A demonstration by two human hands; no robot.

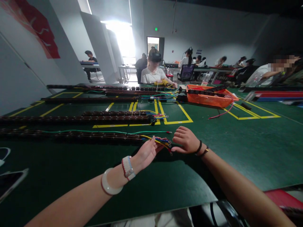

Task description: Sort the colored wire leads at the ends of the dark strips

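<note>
My left hand [148, 153] is closed around a bundle of thin wires [159, 140], yellow, blue and red among them, with the thumb on top. Ring terminals [169, 143] at the wire ends stick out past my fingers. These wires come out of a long dark brown harness [99, 136] lying along the table to the left. Just right of the terminals is my right hand [186, 140], its fingers curled and the thumb held apart, with nothing visible between them. A loose green wire [106, 131] with a red-sleeved terminal runs above the harness.
More dark harnesses [71, 119] lie farther back on the green table [236, 151], among yellow tape outlines [180, 122]. An orange basket [208, 100] holds dark parts, with a red wire [222, 114] hanging over its side. A person [152, 74] works opposite; a white-edged device [14, 181] lies at left.
</note>
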